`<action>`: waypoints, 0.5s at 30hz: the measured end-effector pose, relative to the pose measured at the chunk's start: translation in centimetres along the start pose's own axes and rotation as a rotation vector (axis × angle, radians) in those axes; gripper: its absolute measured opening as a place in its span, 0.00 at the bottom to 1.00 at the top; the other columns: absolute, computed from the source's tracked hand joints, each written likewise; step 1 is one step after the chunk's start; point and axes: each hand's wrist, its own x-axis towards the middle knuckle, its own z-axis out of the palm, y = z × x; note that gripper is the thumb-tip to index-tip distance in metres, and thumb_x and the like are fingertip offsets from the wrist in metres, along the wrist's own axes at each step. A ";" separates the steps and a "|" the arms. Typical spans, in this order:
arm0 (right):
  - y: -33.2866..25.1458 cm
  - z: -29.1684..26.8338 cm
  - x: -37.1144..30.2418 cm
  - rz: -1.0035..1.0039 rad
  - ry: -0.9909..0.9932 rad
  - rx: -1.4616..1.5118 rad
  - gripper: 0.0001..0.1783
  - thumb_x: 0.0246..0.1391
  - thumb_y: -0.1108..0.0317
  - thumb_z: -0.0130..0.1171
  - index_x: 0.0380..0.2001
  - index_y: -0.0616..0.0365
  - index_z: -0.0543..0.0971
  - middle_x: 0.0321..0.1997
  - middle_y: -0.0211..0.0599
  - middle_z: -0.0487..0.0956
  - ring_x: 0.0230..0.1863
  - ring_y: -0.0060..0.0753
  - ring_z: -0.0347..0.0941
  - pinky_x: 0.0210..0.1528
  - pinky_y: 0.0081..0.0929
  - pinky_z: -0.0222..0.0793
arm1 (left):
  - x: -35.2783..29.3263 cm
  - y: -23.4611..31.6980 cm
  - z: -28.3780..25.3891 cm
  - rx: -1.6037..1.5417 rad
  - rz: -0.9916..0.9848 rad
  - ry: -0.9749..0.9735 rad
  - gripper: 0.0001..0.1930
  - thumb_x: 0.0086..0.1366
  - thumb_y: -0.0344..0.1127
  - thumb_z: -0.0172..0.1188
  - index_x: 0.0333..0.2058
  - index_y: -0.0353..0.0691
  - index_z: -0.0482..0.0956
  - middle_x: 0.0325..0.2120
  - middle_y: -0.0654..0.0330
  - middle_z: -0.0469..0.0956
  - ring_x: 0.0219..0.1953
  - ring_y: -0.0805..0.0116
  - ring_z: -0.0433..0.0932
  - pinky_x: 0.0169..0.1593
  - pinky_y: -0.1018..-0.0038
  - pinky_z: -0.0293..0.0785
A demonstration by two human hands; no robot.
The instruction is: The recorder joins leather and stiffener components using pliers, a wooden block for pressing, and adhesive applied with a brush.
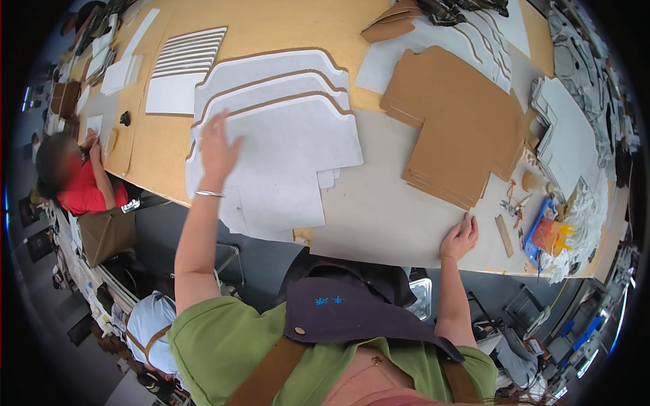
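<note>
My left hand (218, 152) is over the left part of some white T-shaped sheets (291, 139) with brown edges, laid in overlapping steps. Its fingers are spread and nothing is in them; whether it touches the top sheet I cannot tell. On the grey board (369, 220) my right hand (460, 238) rests near the front edge, fingers stretched out. Its fingertips are by the lower corner of a stack of brown T-shaped pieces (453, 122), and it holds nothing.
Striped white sheets (179, 74) lie back left; more white pieces (433, 51) lie behind the brown stack. A wooden strip (504, 235), pliers (516, 206), a blue tray (537, 233) and an orange container (548, 237) stand at right. A person in red (88, 183) sits at left.
</note>
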 end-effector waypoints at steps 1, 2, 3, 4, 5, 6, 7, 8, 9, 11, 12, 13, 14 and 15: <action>-0.2 0.0 0.1 -0.006 -0.003 0.001 0.21 0.53 0.64 0.49 0.53 0.43 0.71 0.59 0.34 0.64 0.60 0.41 0.58 0.61 0.41 0.48 | -0.7 2.4 1.3 -0.061 0.080 -0.052 0.37 0.50 0.42 0.65 0.59 0.46 0.60 0.55 0.50 0.64 0.57 0.51 0.61 0.58 0.61 0.61; -0.2 -0.1 0.2 -0.006 -0.005 -0.001 0.21 0.54 0.64 0.49 0.53 0.43 0.71 0.59 0.34 0.64 0.60 0.41 0.58 0.61 0.41 0.47 | -1.4 5.6 1.8 -0.097 0.098 -0.110 0.37 0.52 0.45 0.64 0.59 0.45 0.60 0.55 0.48 0.62 0.58 0.48 0.60 0.58 0.58 0.60; -0.4 -0.1 0.2 -0.008 -0.007 -0.002 0.21 0.54 0.64 0.49 0.53 0.43 0.71 0.59 0.34 0.64 0.60 0.41 0.58 0.61 0.41 0.47 | -2.3 8.0 2.9 -0.194 0.127 -0.128 0.38 0.51 0.47 0.64 0.59 0.44 0.59 0.56 0.45 0.61 0.59 0.45 0.58 0.59 0.56 0.57; -0.4 -0.1 0.1 -0.009 -0.007 -0.003 0.21 0.54 0.64 0.49 0.53 0.43 0.71 0.59 0.34 0.64 0.60 0.41 0.58 0.61 0.41 0.47 | -3.0 10.6 3.7 -0.221 0.123 -0.156 0.40 0.50 0.48 0.65 0.59 0.41 0.59 0.57 0.44 0.59 0.60 0.44 0.56 0.60 0.56 0.56; -0.3 0.0 0.2 -0.005 -0.007 -0.012 0.21 0.54 0.64 0.49 0.53 0.43 0.71 0.59 0.34 0.64 0.60 0.41 0.58 0.61 0.42 0.47 | -3.6 13.2 4.5 -0.250 0.118 -0.182 0.41 0.49 0.50 0.65 0.58 0.39 0.58 0.58 0.43 0.58 0.61 0.43 0.55 0.61 0.55 0.54; -0.2 0.0 0.2 0.000 -0.006 -0.022 0.21 0.54 0.65 0.48 0.53 0.43 0.71 0.60 0.35 0.64 0.60 0.41 0.58 0.61 0.42 0.47 | -3.8 15.4 5.2 -0.289 0.109 -0.151 0.41 0.49 0.49 0.65 0.58 0.36 0.58 0.58 0.42 0.56 0.61 0.43 0.53 0.62 0.55 0.52; -0.2 -0.1 0.3 -0.001 -0.004 -0.027 0.21 0.54 0.65 0.48 0.53 0.43 0.71 0.60 0.35 0.64 0.60 0.41 0.58 0.61 0.42 0.47 | -3.9 17.4 5.8 -0.331 0.101 -0.120 0.42 0.49 0.48 0.64 0.58 0.33 0.57 0.59 0.41 0.55 0.62 0.42 0.52 0.62 0.55 0.51; -0.3 -0.2 0.2 0.012 -0.015 -0.023 0.21 0.54 0.65 0.48 0.53 0.43 0.71 0.59 0.35 0.64 0.60 0.41 0.58 0.61 0.42 0.46 | -3.9 19.1 6.1 -0.336 0.100 -0.125 0.42 0.49 0.48 0.64 0.58 0.33 0.57 0.59 0.41 0.55 0.62 0.42 0.52 0.62 0.55 0.51; -0.4 -0.3 0.2 0.027 -0.023 -0.019 0.21 0.53 0.65 0.48 0.53 0.43 0.71 0.59 0.35 0.64 0.60 0.41 0.57 0.61 0.42 0.46 | -3.6 20.6 6.4 -0.324 0.072 -0.096 0.40 0.50 0.45 0.63 0.57 0.31 0.57 0.59 0.40 0.54 0.62 0.42 0.51 0.63 0.55 0.50; -0.3 -0.1 0.1 0.026 -0.013 -0.017 0.21 0.53 0.65 0.48 0.53 0.43 0.71 0.59 0.36 0.64 0.60 0.41 0.57 0.61 0.42 0.46 | -3.2 21.7 7.5 -0.327 0.060 -0.071 0.38 0.51 0.41 0.61 0.57 0.29 0.57 0.59 0.39 0.54 0.62 0.41 0.50 0.63 0.55 0.48; -0.3 0.0 0.1 0.020 -0.007 -0.005 0.21 0.53 0.65 0.49 0.52 0.43 0.71 0.59 0.36 0.64 0.60 0.41 0.57 0.61 0.42 0.46 | -3.0 21.5 8.6 -0.287 0.021 -0.074 0.37 0.50 0.38 0.59 0.57 0.29 0.57 0.59 0.39 0.53 0.62 0.41 0.50 0.63 0.55 0.48; -0.3 -0.1 0.1 0.037 0.008 -0.019 0.21 0.53 0.65 0.49 0.52 0.43 0.71 0.59 0.36 0.64 0.60 0.41 0.57 0.61 0.42 0.46 | -2.9 21.7 9.5 -0.252 -0.011 -0.077 0.35 0.50 0.35 0.57 0.57 0.29 0.57 0.59 0.39 0.53 0.62 0.40 0.50 0.63 0.55 0.47; -0.4 0.1 0.0 0.010 0.007 -0.005 0.21 0.53 0.65 0.49 0.52 0.43 0.71 0.59 0.36 0.64 0.60 0.41 0.57 0.61 0.41 0.46 | -2.9 22.0 9.8 -0.268 0.009 -0.081 0.35 0.50 0.35 0.57 0.57 0.29 0.57 0.59 0.39 0.53 0.62 0.40 0.50 0.63 0.55 0.47; -0.1 0.2 0.2 -0.017 0.008 0.010 0.21 0.52 0.65 0.49 0.52 0.44 0.71 0.59 0.36 0.65 0.60 0.41 0.57 0.61 0.41 0.46 | -2.9 22.1 10.0 -0.207 -0.016 -0.075 0.34 0.50 0.35 0.56 0.57 0.29 0.58 0.59 0.39 0.54 0.62 0.40 0.50 0.63 0.54 0.48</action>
